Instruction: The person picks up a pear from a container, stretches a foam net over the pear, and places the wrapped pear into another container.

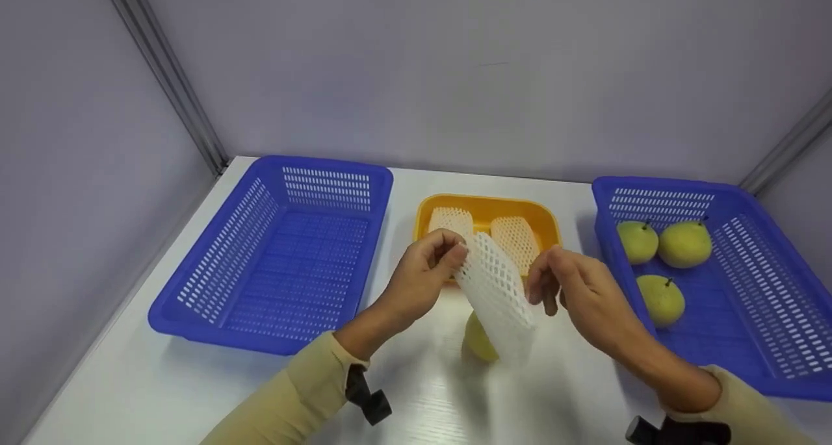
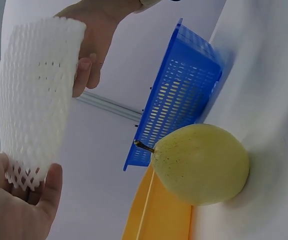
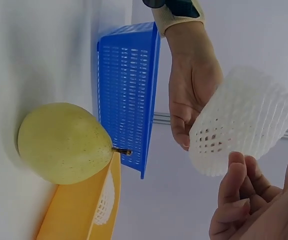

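My left hand (image 1: 422,273) pinches one end of a white foam fruit net (image 1: 494,295) between thumb and fingers, as the left wrist view (image 2: 21,205) also shows. The net slants down to the right, held up above the table. Just right of it is my right hand (image 1: 582,295), its fingers loosely bent with nothing gripped, fingertips close by the net's side. Under the net, a yellow-green pear (image 1: 480,338) rests on the table, partly hidden in the head view. Both wrist views show that pear (image 3: 64,143) whole, stem towards the yellow tray.
Behind my hands stands a yellow tray (image 1: 487,204) with more foam nets (image 1: 515,237). To the left is a blue basket (image 1: 273,341) with nothing in it. Another blue basket (image 1: 669,184) on the right holds several pears (image 1: 684,244). Grey panels (image 1: 416,75) enclose the table.
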`<state>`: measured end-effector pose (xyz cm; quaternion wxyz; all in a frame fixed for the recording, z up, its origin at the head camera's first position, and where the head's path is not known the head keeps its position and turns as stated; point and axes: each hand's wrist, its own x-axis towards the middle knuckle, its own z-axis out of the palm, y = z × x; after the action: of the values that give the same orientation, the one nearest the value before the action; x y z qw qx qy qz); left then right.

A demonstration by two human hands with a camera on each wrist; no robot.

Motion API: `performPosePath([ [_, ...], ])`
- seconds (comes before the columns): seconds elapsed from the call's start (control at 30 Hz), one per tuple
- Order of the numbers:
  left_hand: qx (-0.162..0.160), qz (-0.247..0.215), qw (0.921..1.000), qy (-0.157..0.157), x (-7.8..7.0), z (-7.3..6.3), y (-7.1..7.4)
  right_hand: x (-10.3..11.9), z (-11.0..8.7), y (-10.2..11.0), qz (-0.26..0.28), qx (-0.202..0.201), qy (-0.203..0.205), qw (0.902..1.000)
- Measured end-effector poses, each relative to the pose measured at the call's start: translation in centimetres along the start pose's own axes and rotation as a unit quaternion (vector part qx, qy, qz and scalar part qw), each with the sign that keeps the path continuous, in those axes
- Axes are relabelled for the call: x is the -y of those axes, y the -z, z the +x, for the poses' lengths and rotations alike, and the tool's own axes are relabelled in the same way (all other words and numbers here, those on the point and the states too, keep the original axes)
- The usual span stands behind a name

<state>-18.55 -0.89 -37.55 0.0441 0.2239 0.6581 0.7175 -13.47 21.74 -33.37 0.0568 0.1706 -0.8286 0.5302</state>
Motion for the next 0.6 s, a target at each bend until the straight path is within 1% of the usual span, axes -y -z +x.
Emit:
performPosePath([
  [0.07,0.027,-0.015,0.9994,0.012,0.1,-0.1,-0.2,-0.3,0.3,-0.1,0.013,-0.006,-0.021,0.9997],
  [0.13,0.047,-0.020,0.9985,0.017,0.3,-0.1,-0.4,-0.6,0.6,-0.2,0.029,-0.001,-0.037,0.9989],
  [0.2,0.062,-0.019,0.9977,0.022,0.5,-0.2,-0.7,-0.9,0.8,-0.3,0.048,0.015,-0.045,0.9977],
  [0.27,0.071,-0.017,0.9970,0.026,0.6,-0.3,-0.9,-1.2,1.0,-0.3,0.069,0.040,-0.049,0.9956],
  [0.4,0.072,-0.017,0.9966,0.036,0.8,-0.3,-1.1,-1.5,1.0,-0.2,0.081,0.075,-0.055,0.9923],
  [0.53,0.059,-0.016,0.9976,0.033,0.9,-0.3,-1.1,-1.5,1.0,-0.2,0.082,0.079,-0.072,0.9909],
  [0.6,0.056,-0.015,0.9979,0.030,0.9,-0.3,-1.1,-1.6,1.0,-0.3,0.095,0.078,-0.081,0.9892],
])
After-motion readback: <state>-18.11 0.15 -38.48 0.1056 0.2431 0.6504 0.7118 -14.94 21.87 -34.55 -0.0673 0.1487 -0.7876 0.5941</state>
